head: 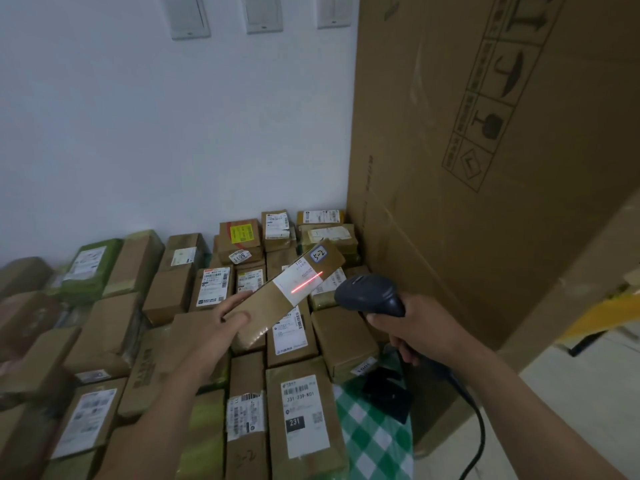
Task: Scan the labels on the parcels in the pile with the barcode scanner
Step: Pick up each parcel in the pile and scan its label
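Held parcel (263, 299): print on its white label (298, 282) too small to read. Left hand (221, 327): thumb and one finger show on the parcel's upper face; the other fingers are hidden beneath it. Barcode scanner (367, 292): window faces away, unseen; underside of the grip is covered by the right hand (419, 327). Cable (474, 420) leaves at the bottom edge. Large carton (485, 168) is cut off at top and right. Three wall plates (263, 12) are cropped by the top edge. Black object (386, 393) on the checked cloth (374, 441): partly behind the right wrist (kind unclear). Parcels at far left (20, 306) are blurred, with illegible labels.
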`<state>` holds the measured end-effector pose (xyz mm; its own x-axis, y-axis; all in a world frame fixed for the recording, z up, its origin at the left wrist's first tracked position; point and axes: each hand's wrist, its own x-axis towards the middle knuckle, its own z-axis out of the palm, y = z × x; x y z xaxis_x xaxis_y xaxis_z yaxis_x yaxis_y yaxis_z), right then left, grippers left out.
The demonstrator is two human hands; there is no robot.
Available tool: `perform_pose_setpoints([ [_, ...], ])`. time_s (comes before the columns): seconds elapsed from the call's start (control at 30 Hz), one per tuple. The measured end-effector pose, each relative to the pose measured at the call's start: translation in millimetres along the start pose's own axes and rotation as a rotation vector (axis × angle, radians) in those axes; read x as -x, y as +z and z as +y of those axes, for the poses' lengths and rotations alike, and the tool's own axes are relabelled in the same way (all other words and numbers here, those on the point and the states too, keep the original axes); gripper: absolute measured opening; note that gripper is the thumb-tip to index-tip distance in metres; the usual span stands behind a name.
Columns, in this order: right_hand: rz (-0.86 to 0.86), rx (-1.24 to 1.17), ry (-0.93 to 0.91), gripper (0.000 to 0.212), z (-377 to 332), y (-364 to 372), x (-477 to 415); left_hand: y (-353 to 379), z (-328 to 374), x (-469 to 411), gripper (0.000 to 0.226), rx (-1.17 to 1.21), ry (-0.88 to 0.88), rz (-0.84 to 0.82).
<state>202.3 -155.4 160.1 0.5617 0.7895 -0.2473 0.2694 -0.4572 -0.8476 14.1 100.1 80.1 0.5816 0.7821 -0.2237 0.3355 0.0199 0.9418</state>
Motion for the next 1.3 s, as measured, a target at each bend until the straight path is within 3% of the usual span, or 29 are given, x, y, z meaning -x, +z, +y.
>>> perform_pose_setpoints([
  [0.23,0.013,-0.04,0.019,0.021,5.7,-11.1,6.2,13.0,-4.4,4.6,0.04,-0.029,0.047,0.004],
  [0.43,0.208,-0.149,0.077,0.031,17.1,-19.3,4.9,56.5,-21.4,8.7,0.059,-0.196,0.068,0.091],
  [0.6,0.303,-0.205,0.111,0.037,32.2,-14.2,-3.3,102.0,-48.7,15.9,0.073,-0.532,0.073,0.346],
  [0.73,0.293,-0.176,0.151,0.038,37.6,-5.2,-10.4,117.7,-64.5,12.6,0.071,-0.58,0.007,0.422],
  [1.0,0.417,-0.16,0.163,0.038,53.7,-0.9,-14.0,126.7,-88.8,-9.1,0.073,-0.847,-0.001,0.307],
  [1.1,0.473,-0.217,0.218,0.038,65.0,-4.1,-12.0,142.5,-78.9,-18.4,0.067,-0.885,0.185,0.251],
  [1.23,0.509,-0.242,0.272,0.036,78.7,-2.9,-8.2,183.2,-44.5,-30.4,0.059,-0.85,0.529,-0.043],
  [1.3,0.532,-0.235,0.294,0.036,83.4,-1.8,-6.5,196.2,-42.4,-40.5,0.07,-0.912,0.501,-0.192],
])
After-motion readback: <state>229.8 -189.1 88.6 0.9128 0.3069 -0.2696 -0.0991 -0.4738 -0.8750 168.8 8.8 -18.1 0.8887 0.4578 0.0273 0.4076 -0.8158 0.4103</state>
